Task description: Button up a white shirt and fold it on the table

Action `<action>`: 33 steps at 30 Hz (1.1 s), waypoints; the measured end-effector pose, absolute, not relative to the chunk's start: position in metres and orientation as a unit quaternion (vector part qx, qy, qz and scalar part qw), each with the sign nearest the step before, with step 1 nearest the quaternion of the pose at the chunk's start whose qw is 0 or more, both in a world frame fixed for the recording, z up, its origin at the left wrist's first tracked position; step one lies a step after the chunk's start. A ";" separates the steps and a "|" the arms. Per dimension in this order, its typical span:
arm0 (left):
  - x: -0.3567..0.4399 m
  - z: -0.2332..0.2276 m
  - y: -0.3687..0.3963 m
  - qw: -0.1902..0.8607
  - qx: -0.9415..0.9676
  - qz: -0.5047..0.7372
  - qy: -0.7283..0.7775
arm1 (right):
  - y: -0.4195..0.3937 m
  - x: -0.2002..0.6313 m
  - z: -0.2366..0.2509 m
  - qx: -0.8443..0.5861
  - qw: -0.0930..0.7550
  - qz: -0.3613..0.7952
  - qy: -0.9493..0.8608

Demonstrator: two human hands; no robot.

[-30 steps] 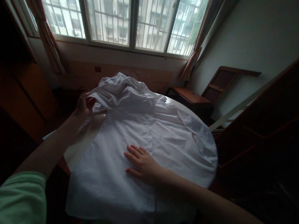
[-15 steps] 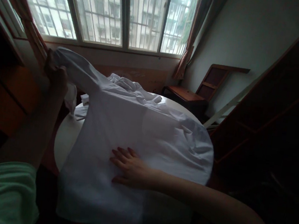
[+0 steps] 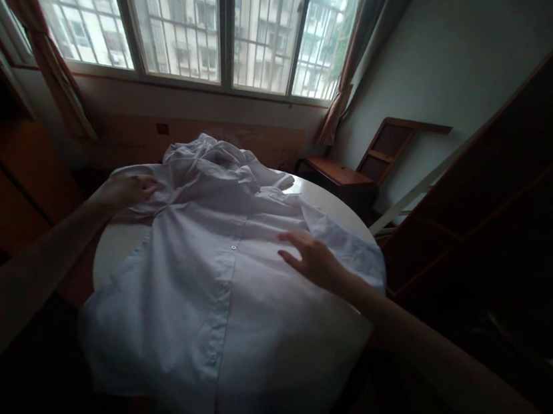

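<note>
A white button-up shirt (image 3: 188, 270) lies spread on a round white table (image 3: 341, 208), its button strip running down the middle. Its lower part hangs over the near edge of the table, and the cloth is bunched at the far end. At the left, my left hand (image 3: 132, 190) has its fingers curled at the shirt's sleeve, pinching the fabric. My right hand (image 3: 313, 258) is over the right half of the shirt front, thumb and fingers apart, holding nothing. Whether its fingertips touch the cloth is hard to tell.
A wooden chair (image 3: 341, 172) stands beyond the table at the right, near the wall. Barred windows (image 3: 178, 20) with tied curtains (image 3: 61, 73) are at the back. Dark wooden furniture (image 3: 462, 210) rises close on the right, and an orange-brown cabinet (image 3: 14, 168) stands on the left.
My left hand has come down from its raised position, lowering the sleeve onto the table. My right hand has lifted from flat on the shirt and shifted right and away. The button strip now shows.
</note>
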State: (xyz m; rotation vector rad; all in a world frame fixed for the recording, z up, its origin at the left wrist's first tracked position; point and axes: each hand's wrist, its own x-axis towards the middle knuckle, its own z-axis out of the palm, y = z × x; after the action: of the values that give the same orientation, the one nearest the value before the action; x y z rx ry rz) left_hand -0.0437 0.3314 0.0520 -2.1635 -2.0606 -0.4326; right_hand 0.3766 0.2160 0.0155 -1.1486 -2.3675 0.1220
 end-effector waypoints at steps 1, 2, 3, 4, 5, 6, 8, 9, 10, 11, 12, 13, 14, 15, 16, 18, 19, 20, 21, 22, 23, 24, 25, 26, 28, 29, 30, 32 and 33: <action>-0.023 0.050 0.331 0.080 -0.749 -0.142 -0.642 | 0.228 0.393 0.012 -0.474 0.233 0.023 -0.849; -0.001 0.046 0.330 0.091 -0.783 -0.158 -0.595 | 0.239 0.407 0.007 -0.515 0.202 0.010 -0.833; 0.021 0.041 0.329 0.095 -0.823 -0.160 -0.537 | 0.248 0.419 0.002 -0.541 0.159 0.012 -0.826; 0.043 0.035 0.329 0.100 -0.857 -0.159 -0.480 | 0.254 0.428 -0.005 -0.564 0.113 0.019 -0.818; 0.063 0.027 0.328 0.099 -0.883 -0.154 -0.433 | 0.258 0.435 -0.012 -0.579 0.070 0.027 -0.812; 0.081 0.018 0.329 0.095 -0.897 -0.142 -0.408 | 0.261 0.439 -0.020 -0.590 0.037 0.031 -0.806; 0.110 0.000 0.331 0.084 -0.908 -0.112 -0.396 | 0.263 0.444 -0.033 -0.601 0.003 0.028 -0.799; 0.120 -0.009 0.333 0.074 -0.906 -0.096 -0.405 | 0.264 0.445 -0.038 -0.600 -0.001 0.023 -0.799; 0.129 -0.017 0.335 0.062 -0.902 -0.082 -0.419 | 0.265 0.446 -0.042 -0.598 -0.002 0.018 -0.801; 0.135 -0.025 0.338 0.050 -0.897 -0.071 -0.433 | 0.268 0.447 -0.045 -0.595 -0.005 0.015 -0.804; 0.140 -0.031 0.341 0.039 -0.892 -0.061 -0.447 | 0.272 0.448 -0.045 -0.593 -0.008 0.012 -0.805; 0.144 -0.037 0.344 0.030 -0.887 -0.054 -0.458 | 0.278 0.450 -0.044 -0.595 -0.012 0.010 -0.804; 0.146 -0.042 0.347 0.022 -0.882 -0.047 -0.468 | 0.285 0.450 -0.040 -0.600 -0.019 0.008 -0.800; 0.148 -0.046 0.349 0.015 -0.879 -0.042 -0.475 | 0.294 0.450 -0.034 -0.603 -0.036 0.013 -0.797; 0.149 -0.049 0.352 0.010 -0.876 -0.040 -0.480 | 0.304 0.449 -0.027 -0.602 -0.062 0.024 -0.795; 0.150 -0.052 0.354 0.005 -0.874 -0.043 -0.484 | 0.329 0.441 -0.008 -0.590 -0.130 0.061 -0.794; 0.151 -0.054 0.355 0.005 -0.874 -0.050 -0.484 | 0.343 0.433 0.003 -0.585 -0.150 0.075 -0.793; 0.151 -0.054 0.355 0.005 -0.873 -0.058 -0.483 | 0.357 0.424 0.013 -0.587 -0.148 0.079 -0.792; 0.151 -0.055 0.355 0.005 -0.873 -0.067 -0.483 | 0.370 0.412 0.022 -0.596 -0.117 0.077 -0.791; 0.151 -0.056 0.355 0.004 -0.873 -0.076 -0.482 | 0.384 0.399 0.030 -0.604 -0.052 0.071 -0.792; 0.151 -0.056 0.355 0.002 -0.873 -0.084 -0.481 | 0.397 0.384 0.037 -0.610 0.035 0.075 -0.788; 0.151 -0.058 0.355 0.001 -0.874 -0.092 -0.477 | 0.409 0.369 0.043 -0.614 0.126 0.095 -0.774; 0.151 -0.059 0.355 -0.001 -0.876 -0.099 -0.472 | 0.420 0.353 0.048 -0.609 0.209 0.126 -0.754; 0.152 -0.061 0.355 -0.002 -0.878 -0.107 -0.467 | 0.431 0.338 0.051 -0.602 0.267 0.156 -0.736; 0.153 -0.063 0.354 0.002 -0.881 -0.131 -0.455 | 0.449 0.310 0.055 -0.581 0.330 0.213 -0.713; 0.153 -0.062 0.354 0.009 -0.880 -0.154 -0.450 | 0.458 0.297 0.055 -0.570 0.350 0.243 -0.703; 0.153 -0.060 0.354 0.017 -0.878 -0.181 -0.444 | 0.465 0.286 0.054 -0.557 0.369 0.276 -0.691; 0.149 -0.050 0.358 0.032 -0.875 -0.237 -0.421 | 0.478 0.269 0.050 -0.524 0.409 0.355 -0.657; 0.144 -0.042 0.362 0.041 -0.871 -0.264 -0.411 | 0.483 0.263 0.047 -0.511 0.418 0.387 -0.644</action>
State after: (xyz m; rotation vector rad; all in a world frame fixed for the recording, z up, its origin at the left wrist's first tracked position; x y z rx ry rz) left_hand 0.1441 0.3619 -0.0422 -2.6677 -1.2599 -0.8091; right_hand 0.2630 0.4829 0.0468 -1.2817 -1.6157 0.9720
